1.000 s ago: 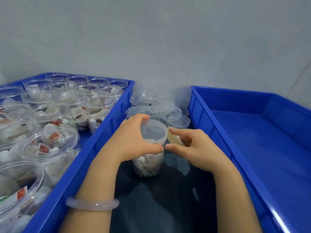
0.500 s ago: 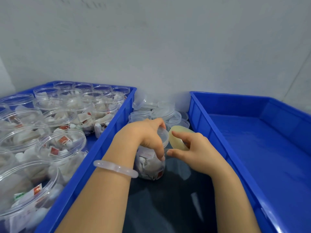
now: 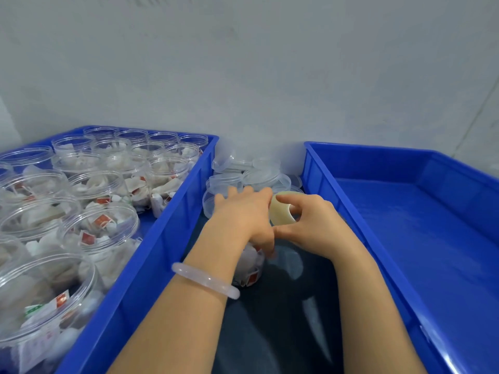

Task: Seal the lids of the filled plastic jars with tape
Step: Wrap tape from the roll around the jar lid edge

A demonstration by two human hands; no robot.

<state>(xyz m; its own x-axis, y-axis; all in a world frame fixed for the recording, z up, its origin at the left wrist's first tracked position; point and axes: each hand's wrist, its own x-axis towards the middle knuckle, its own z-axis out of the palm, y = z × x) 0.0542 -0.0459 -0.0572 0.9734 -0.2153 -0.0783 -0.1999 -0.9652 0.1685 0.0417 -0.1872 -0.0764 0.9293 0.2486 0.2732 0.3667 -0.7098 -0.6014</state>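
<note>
A clear plastic jar (image 3: 249,268) filled with white sachets stands on the dark table between two blue crates. My left hand (image 3: 243,214) lies over its top and curls round the lid, hiding most of the jar. Just to the right, my right hand (image 3: 310,225) holds a roll of pale clear tape (image 3: 280,211), with a finger through its core and the thumb against the jar's side. The tape strip itself is too faint to see.
The left blue crate (image 3: 162,238) holds several open filled jars (image 3: 100,228). A pile of loose clear lids (image 3: 253,174) lies behind my hands by the grey wall. The right blue crate (image 3: 405,211) holds nothing.
My left hand has slid further over the jar's lid, turning the jar. The tape roll in my right hand now shows more fully. The view has tilted upward.
</note>
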